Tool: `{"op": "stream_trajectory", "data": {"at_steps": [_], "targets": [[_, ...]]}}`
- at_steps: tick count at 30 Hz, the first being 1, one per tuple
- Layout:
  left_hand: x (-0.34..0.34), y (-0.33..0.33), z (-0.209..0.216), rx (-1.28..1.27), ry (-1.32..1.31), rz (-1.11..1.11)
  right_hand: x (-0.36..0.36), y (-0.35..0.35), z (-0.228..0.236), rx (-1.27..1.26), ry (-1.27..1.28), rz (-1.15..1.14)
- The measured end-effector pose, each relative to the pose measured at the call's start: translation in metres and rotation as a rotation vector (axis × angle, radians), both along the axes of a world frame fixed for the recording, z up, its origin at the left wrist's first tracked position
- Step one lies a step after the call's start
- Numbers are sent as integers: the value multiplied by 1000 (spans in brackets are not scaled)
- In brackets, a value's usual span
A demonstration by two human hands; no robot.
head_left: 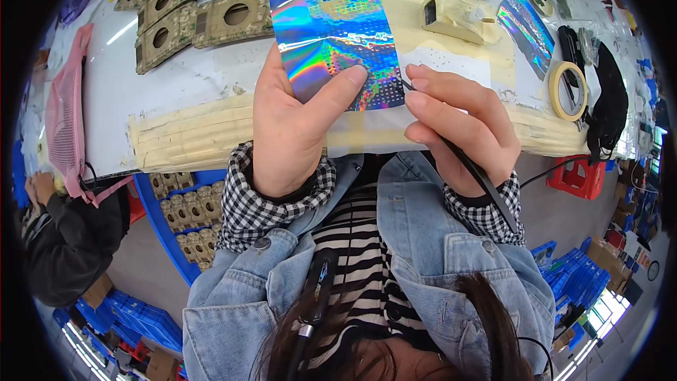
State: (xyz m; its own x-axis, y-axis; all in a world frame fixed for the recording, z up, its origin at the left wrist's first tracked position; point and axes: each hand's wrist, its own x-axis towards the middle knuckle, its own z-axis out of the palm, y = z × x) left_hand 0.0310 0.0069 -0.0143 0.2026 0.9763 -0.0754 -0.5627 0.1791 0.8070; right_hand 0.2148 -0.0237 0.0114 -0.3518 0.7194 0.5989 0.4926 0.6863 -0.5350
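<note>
Above the white table's taped edge (183, 137), a shiny holographic sticker sheet (331, 28) is pinched by the left hand (293, 123); the right hand (455, 123) grips thin black tweezers (479, 176). A slipped tip could probably scratch the foil.

- The left hand (293, 127) holds a shiny holographic sheet (335, 32) upright over the counter (176, 85), thumb pressed on its lower right part.
- The right hand (455, 130) pinches a thin black tool (486, 183), its tip touching the sheet's right edge.
- Both wrists show checked cuffs under denim sleeves.
- On the counter, well left of the sheet, lie cardboard pieces with round holes (204, 7).
- To the right lie a second holographic sheet (525, 28) and a roll of tape (568, 92).
- A pink mesh bag (67, 120) hangs at the counter's left edge.
- Blue crates (141, 317) stand on the floor below.
</note>
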Motion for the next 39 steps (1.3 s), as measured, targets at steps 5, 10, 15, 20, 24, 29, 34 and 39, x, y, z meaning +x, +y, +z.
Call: {"op": "stream_trajectory", "data": {"at_steps": [5,10,15,20,24,29,34,39], "targets": [[-1,0,-2,20,16,-7,-2,0,-5,10,13,-5],[-1,0,-2,54,57,-1,-3,2,-4,5,-8,10],[-1,0,-3,57,79,-5,-3,2,-5,-4,-20,8],[1,0,-3,69,76,13,-3,3,-6,-6,-30,25],[0,0,-4,70,82,5,-3,3,-4,-22,-44,23],[0,1,-3,74,96,-1,-4,2,-3,-8,-53,-5],[0,0,-3,74,105,12,-4,4,-4,1,-42,-3],[0,1,-4,103,106,11,-7,3,-3,-31,-6,-15]]}}
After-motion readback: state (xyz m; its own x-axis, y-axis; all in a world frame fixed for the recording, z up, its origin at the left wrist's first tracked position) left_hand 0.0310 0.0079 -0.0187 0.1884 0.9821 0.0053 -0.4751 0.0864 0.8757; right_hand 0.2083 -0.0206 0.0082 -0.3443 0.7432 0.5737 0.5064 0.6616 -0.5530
